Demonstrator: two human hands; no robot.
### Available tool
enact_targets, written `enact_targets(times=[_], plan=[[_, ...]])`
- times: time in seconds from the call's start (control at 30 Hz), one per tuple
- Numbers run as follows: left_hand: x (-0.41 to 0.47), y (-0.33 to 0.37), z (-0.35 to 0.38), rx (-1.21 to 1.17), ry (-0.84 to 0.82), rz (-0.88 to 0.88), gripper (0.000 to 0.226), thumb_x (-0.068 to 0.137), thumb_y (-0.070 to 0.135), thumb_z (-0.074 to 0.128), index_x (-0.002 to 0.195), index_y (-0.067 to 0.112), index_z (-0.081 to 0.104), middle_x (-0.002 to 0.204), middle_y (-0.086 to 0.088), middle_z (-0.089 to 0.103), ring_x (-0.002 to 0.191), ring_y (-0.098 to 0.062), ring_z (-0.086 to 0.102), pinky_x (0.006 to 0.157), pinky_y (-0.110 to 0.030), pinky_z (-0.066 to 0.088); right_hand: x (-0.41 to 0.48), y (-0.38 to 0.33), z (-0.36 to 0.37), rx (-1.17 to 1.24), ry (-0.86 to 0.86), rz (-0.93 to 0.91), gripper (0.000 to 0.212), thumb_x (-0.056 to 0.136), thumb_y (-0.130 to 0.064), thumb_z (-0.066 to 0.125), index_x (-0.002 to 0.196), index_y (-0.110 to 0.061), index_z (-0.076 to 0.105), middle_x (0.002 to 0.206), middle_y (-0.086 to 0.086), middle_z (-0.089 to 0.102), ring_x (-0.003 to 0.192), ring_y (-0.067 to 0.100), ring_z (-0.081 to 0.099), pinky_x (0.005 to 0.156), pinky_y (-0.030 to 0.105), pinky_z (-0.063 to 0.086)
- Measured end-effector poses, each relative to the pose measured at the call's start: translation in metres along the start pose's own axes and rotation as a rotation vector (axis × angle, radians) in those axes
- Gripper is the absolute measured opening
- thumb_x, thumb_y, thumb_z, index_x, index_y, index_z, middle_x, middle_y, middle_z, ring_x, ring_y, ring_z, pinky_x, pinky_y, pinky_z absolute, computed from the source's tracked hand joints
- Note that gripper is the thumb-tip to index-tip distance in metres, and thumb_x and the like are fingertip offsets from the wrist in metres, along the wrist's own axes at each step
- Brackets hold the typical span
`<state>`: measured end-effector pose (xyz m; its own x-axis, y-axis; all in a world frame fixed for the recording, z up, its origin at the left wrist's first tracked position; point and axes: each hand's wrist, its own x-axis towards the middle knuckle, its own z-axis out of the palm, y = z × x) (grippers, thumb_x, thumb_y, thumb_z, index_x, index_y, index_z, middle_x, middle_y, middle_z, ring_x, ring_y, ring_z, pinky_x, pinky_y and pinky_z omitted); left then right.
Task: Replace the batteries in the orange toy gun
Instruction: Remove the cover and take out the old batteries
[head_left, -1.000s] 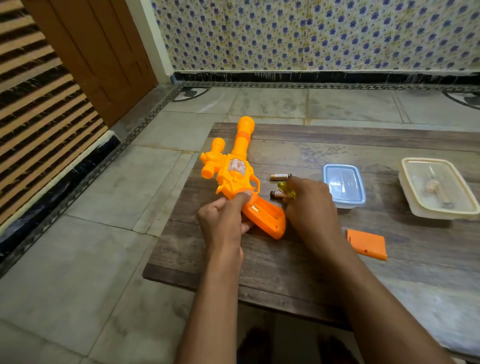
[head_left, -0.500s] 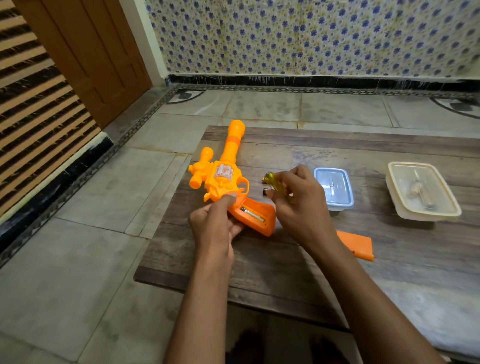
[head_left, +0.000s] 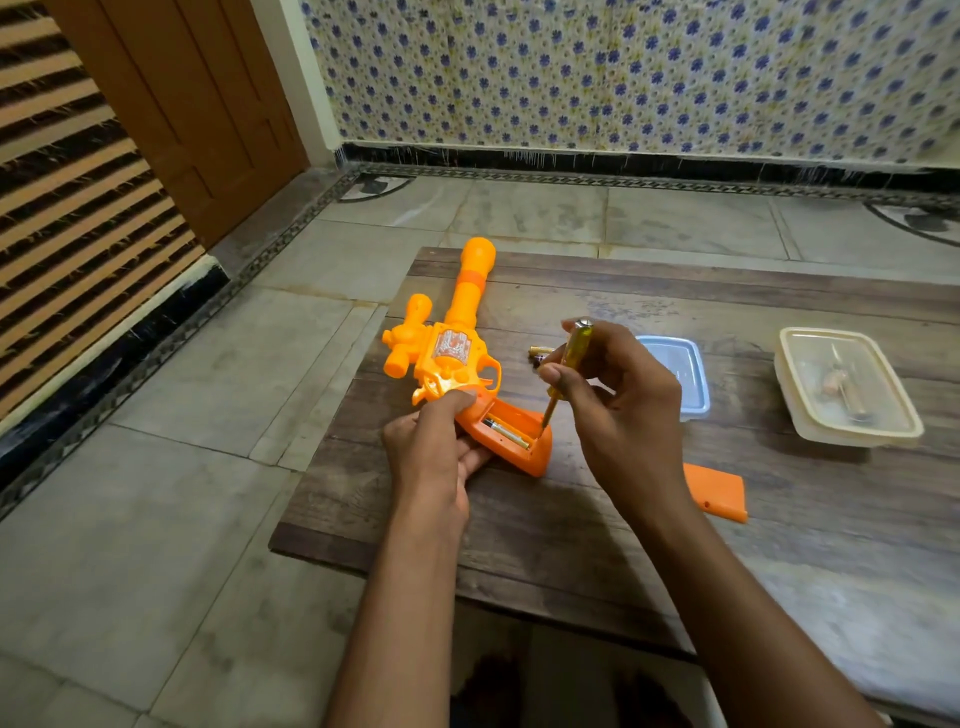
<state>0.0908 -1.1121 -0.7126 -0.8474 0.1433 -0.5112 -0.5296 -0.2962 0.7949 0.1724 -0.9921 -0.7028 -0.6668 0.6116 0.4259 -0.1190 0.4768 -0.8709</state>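
Observation:
The orange toy gun (head_left: 452, 353) lies on the wooden table (head_left: 779, 519), barrel pointing away from me. Its grip has an open battery compartment with a battery (head_left: 506, 434) lying inside. My left hand (head_left: 436, 452) holds the grip, thumb pressed near the trigger. My right hand (head_left: 623, 410) grips a yellow-handled screwdriver (head_left: 569, 361), whose tip reaches into the compartment's far end. The orange battery cover (head_left: 719, 491) lies on the table right of my right wrist. Loose batteries (head_left: 537, 354) lie behind the screwdriver, partly hidden.
A blue-rimmed clear lid (head_left: 680, 374) lies behind my right hand. A cream plastic box (head_left: 847, 387) with small items inside stands at the right. The table's left edge drops to a tiled floor (head_left: 208, 467). A wooden door (head_left: 197, 104) is at the far left.
My right hand lifted the screwdriver from the table, turned it upright and brought its tip down into the open battery compartment. My left hand kept holding the grip.

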Motion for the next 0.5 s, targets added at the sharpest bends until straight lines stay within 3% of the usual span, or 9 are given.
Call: enact_targets(times=[0.27, 0.37, 0.5], plan=[[0.001, 0.0, 0.0, 0.013, -0.001, 0.005, 0.008, 0.085, 0.0, 0.069, 0.082, 0.008, 0.07, 0.09, -0.019, 0.076, 0.08, -0.031, 0.077, 0.069, -0.041, 0.062, 0.022, 0.006, 0.011, -0.071, 0.041, -0.127, 0.038, 0.092, -0.01, 0.072, 0.127, -0.013, 0.059, 0.095, 0.001, 0.073, 0.087, 0.017, 0.073, 0.074, 0.043, 0.062], [0.002, 0.0, 0.0, 0.026, 0.011, 0.021, 0.012, 0.084, 0.002, 0.071, 0.075, 0.01, 0.072, 0.08, -0.014, 0.075, 0.081, -0.032, 0.076, 0.063, -0.038, 0.061, 0.048, 0.014, 0.025, -0.195, -0.044, -0.225, 0.043, 0.088, -0.008, 0.073, 0.13, -0.013, 0.064, 0.1, 0.005, 0.071, 0.084, 0.021, 0.069, 0.07, 0.044, 0.06], [0.006, 0.001, -0.002, 0.036, 0.037, 0.035, 0.015, 0.083, 0.005, 0.073, 0.07, 0.011, 0.072, 0.08, -0.014, 0.075, 0.088, -0.035, 0.077, 0.063, -0.038, 0.06, 0.098, 0.026, 0.045, -0.417, -0.21, -0.281, 0.046, 0.084, 0.003, 0.074, 0.129, -0.007, 0.069, 0.109, 0.013, 0.067, 0.09, 0.03, 0.067, 0.077, 0.044, 0.057]])
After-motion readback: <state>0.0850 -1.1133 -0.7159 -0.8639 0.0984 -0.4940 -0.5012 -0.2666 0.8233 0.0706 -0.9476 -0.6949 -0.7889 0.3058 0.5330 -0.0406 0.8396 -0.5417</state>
